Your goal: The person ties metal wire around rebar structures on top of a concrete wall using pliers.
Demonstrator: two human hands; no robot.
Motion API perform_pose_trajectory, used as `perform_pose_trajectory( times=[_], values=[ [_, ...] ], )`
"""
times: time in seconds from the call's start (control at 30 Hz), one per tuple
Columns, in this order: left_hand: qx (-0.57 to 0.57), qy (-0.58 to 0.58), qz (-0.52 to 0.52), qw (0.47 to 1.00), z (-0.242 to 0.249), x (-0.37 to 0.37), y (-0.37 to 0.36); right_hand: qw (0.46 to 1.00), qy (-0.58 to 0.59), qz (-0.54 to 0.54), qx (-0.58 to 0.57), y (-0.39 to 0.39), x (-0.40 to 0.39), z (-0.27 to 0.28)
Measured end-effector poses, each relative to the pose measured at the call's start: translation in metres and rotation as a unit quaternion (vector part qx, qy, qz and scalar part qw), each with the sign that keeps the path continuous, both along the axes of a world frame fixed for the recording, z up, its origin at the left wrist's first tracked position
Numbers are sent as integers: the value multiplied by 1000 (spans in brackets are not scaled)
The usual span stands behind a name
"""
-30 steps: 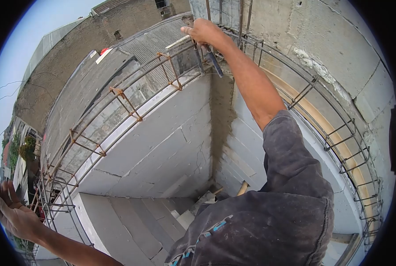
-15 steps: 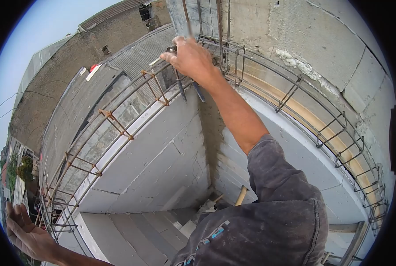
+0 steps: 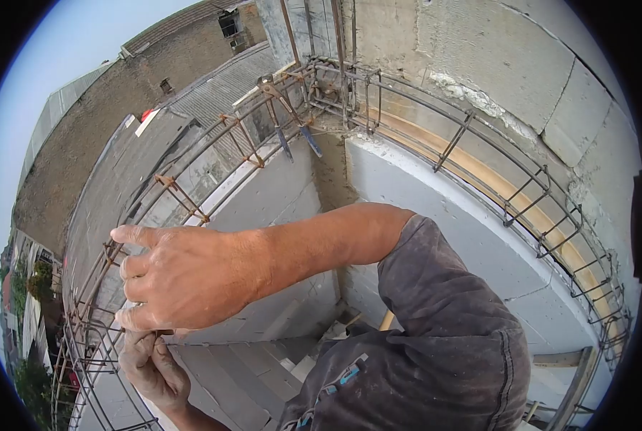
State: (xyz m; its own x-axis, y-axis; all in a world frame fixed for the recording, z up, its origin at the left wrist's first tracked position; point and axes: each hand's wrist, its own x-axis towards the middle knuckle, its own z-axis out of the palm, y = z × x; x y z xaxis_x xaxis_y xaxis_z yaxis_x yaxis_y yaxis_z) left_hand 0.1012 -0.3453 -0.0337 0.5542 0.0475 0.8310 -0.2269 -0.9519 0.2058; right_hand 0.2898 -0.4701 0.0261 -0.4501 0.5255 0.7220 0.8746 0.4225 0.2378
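Note:
My right hand (image 3: 184,280) reaches across to the left, back of the hand up, just above my left hand. One finger points outward and the others curl down; what they hold, if anything, is hidden. My left hand (image 3: 156,370) is raised with its fingers pinched together against the underside of my right hand, their contents too small to make out. Behind both hands runs a rusty rebar cage (image 3: 181,197) along the top of a light block wall (image 3: 263,197). Pincers with blue grips (image 3: 281,115) hang over the cage near the corner, away from both hands.
A second rebar cage (image 3: 454,144) tops the right-hand wall beside a wooden board (image 3: 472,172). Vertical bars (image 3: 339,54) rise at the corner. Below lies a stepped block surface (image 3: 224,381). Corrugated roofing (image 3: 217,93) lies beyond the left wall.
My right hand has let go of the pincers at the corner and swung down and left to my left hand. My left hand has moved right, its spread fingers now pinched together.

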Motion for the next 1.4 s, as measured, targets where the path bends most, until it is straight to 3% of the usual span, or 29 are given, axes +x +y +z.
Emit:
perform_pose_trajectory(
  times=[0.07, 0.13, 0.27, 0.47, 0.57, 0.63, 0.77, 0.97, 1.1, 1.2, 1.3, 1.4],
  values=[
    [-88, 25, -45, 995, -4, -2, -6, 993, -46, -60, -94, 4, 3, -15],
    [-225, 67, -71, 969, -21, -11, -8, 991, -68, -64, -96, 4, 0, -23],
    [-308, 125, -45, 942, -39, -28, -12, 984, -95, -80, -130, 1, -6, -30],
    [-394, 100, -115, 906, -65, -50, -20, 982, -116, -95, -117, -6, -17, -34],
    [-449, 81, -133, 880, -78, -68, -19, 970, -107, -124, -181, -11, -21, -46],
    [-494, 76, -134, 855, -88, -81, -17, 945, -34, -103, -310, -15, -24, -56],
    [-560, 65, -96, 820, -111, -100, -13, 853, 137, -72, -498, -25, -24, -86],
    [-611, 123, -52, 780, -148, -109, -9, 769, 417, 117, -470, -40, -22, -218],
    [-639, 183, -50, 746, -173, -107, -8, 443, 623, 52, -643, -66, -38, -228],
    [-615, 279, -38, 736, -178, -103, -8, 479, 648, -11, -592, -84, -53, -257],
    [-573, 392, 2, 719, -189, -89, -18, 559, 641, -41, -525, -98, -52, -316],
    [-522, 430, 37, 736, -217, -77, -32, 524, 668, -50, -525, -115, -43, -329]
  ],
)
